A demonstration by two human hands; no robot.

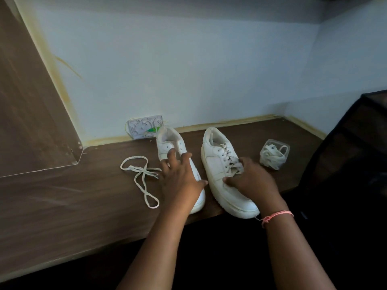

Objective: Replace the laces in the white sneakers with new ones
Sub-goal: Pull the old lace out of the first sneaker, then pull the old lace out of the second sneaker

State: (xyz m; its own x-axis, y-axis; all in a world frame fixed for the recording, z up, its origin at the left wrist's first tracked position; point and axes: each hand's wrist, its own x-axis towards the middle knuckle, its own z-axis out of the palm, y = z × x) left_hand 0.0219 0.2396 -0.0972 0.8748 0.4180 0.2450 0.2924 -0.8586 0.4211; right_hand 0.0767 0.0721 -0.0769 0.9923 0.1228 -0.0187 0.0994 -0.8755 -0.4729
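I have both sneakers side by side on the brown wooden desk [62, 206], toes toward me. My left hand [180, 176] lies spread and flat over the left sneaker [167, 143], fingers resting on its eyelet rows, gripping nothing; that shoe looks already stripped of its lace. My right hand [253, 181] sits on the right sneaker [215, 164], which is laced, with fingers curled down among the lace crossings; I cannot tell whether they are pinching a strand or only pressing on the vamp. A loose lace [142, 174] lies in loops on the desk at nine o'clock from the left shoe, probably the old one. At three o'clock from the right shoe, a little apart, stands a clear plastic tub [280, 147] stuffed with bundled white laces, likely the new pair. I judge the sneakers light but stiff-soled, with smooth uppers that could slide on the wood, so one palm should pin the toe box while the other works. The laces are soft, flat and limp; I would take them near the aglet or hook a crossing with a fingertip. The tub seems light and easy to tip.
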